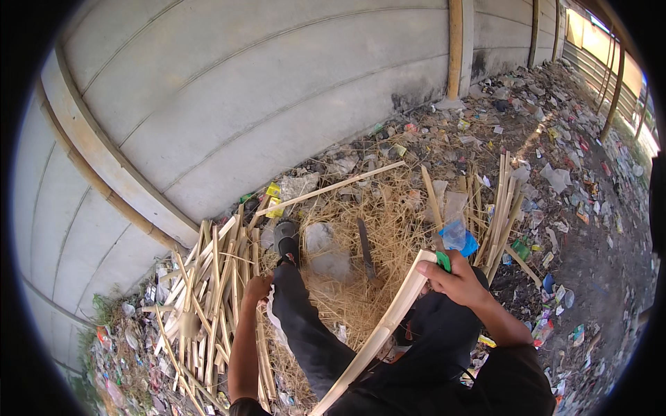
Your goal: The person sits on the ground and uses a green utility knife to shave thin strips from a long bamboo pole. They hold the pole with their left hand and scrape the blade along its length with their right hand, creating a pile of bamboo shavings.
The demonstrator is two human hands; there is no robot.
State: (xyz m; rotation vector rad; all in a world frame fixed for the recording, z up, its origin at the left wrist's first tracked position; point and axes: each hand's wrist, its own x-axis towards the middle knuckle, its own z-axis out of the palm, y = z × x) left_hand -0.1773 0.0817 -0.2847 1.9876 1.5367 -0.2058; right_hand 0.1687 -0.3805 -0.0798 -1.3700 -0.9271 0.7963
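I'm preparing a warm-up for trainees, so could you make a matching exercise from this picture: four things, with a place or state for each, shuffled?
Things
1. Right hand
2. Dark blade
3. Heap of pale strips
4. Yellow packets

Places or states
A. Left of the left leg
B. Just beyond the dark shoe
C. Gripping a long pale strip
D. Lying on straw

Pairs: 1-C, 2-D, 3-A, 4-B

Soft daylight (brightest upper right).

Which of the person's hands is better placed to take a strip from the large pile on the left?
Probably the left hand: it is right beside the pile, though whether it holds anything is unclear. The right hand is farther off and grips a long pale strip.
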